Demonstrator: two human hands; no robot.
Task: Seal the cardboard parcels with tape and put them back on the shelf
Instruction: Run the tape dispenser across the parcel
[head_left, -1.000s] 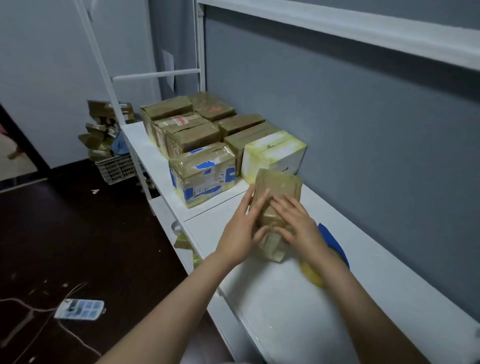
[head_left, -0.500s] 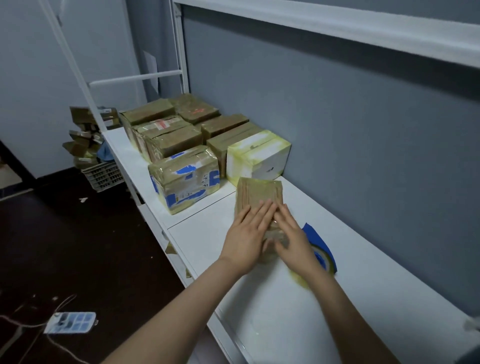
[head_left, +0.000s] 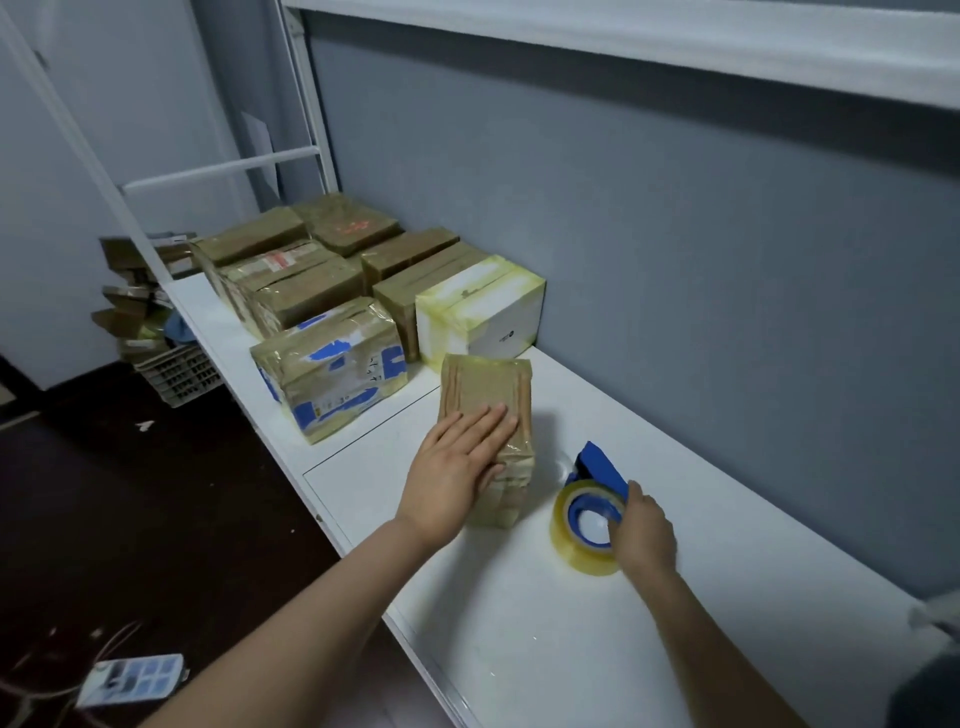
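Small taped cardboard parcel (head_left: 485, 389) lies flat on shelf (head_left: 519, 623), just in front of white-yellow box (head_left: 483, 306). Left hand (head_left: 457, 462) presses its top, fingers (head_left: 483, 421) straight & together. Right hand (head_left: 644, 530) grips tape dispenser (head_left: 587, 512), further front-right of that box. Parcel prob. light, stiff, tape-slick: take by its long sides.

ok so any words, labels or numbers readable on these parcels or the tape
Nothing reads clearly.
blue-patched parcel: black handwritten marks, too blurred.
white box: small dark logo, too small.
far brown parcel: red marks, blurred.
stickered parcel: red-and-white label, blurred.
tape dispenser: no text visible.
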